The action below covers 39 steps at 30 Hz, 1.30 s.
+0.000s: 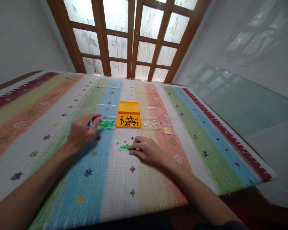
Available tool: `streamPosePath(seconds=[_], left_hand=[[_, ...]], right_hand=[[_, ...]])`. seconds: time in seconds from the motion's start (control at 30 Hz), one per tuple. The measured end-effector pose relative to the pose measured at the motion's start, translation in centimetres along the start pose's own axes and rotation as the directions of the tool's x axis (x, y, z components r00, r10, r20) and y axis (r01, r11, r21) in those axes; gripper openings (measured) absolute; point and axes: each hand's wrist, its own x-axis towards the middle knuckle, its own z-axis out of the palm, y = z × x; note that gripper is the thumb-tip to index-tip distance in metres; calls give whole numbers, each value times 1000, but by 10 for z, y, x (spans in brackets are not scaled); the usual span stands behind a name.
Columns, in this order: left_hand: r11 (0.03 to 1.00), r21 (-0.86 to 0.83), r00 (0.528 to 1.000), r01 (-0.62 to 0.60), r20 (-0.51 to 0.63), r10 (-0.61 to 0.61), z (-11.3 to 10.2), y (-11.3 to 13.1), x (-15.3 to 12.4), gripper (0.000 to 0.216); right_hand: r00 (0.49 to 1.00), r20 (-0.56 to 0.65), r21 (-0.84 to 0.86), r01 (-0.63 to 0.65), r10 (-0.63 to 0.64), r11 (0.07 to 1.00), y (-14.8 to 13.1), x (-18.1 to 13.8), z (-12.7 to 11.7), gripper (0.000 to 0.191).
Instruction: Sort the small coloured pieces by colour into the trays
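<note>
My left hand (83, 131) hovers beside a clear box of green pieces (107, 123), thumb and fingers pinched toward the box edge; what they hold is too small to name. My right hand (145, 149) rests on the striped table cover, fingertips touching a small loose pile of green pieces (123, 146). Behind the pile stands an open orange box (129, 112) with dark pieces inside.
Right of the orange box sit a clear box of pale pieces (150, 124) and a small clear box with yellow pieces (167, 129). The striped cover (62, 159) spans the table. A glass tabletop (242, 102) lies at right, wooden-framed doors (134, 38) behind.
</note>
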Motion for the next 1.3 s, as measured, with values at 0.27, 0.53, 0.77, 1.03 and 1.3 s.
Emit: streamPosePath(seconds=[0.27, 0.53, 0.77, 1.03, 1.3], left_hand=[[924, -254, 922, -286, 188, 337, 6, 24, -8, 18], [887, -376, 789, -267, 444, 425, 22, 49, -24, 20], [892, -383, 778, -240, 473, 413, 31, 50, -31, 20], [888, -434, 807, -153, 464, 365, 29, 53, -28, 13], [956, -279, 952, -94, 255, 168, 15, 26, -12, 17]], right_hand=[[998, -44, -88, 44, -48, 995, -1, 1, 7, 16], [998, -68, -63, -7, 2, 998, -4, 2, 6, 14], [984, -141, 155, -88, 111, 984, -5, 4, 3, 13], [989, -78, 17, -128, 129, 992, -3, 4, 4, 11], [992, -41, -88, -121, 117, 989, -4, 4, 2, 13]])
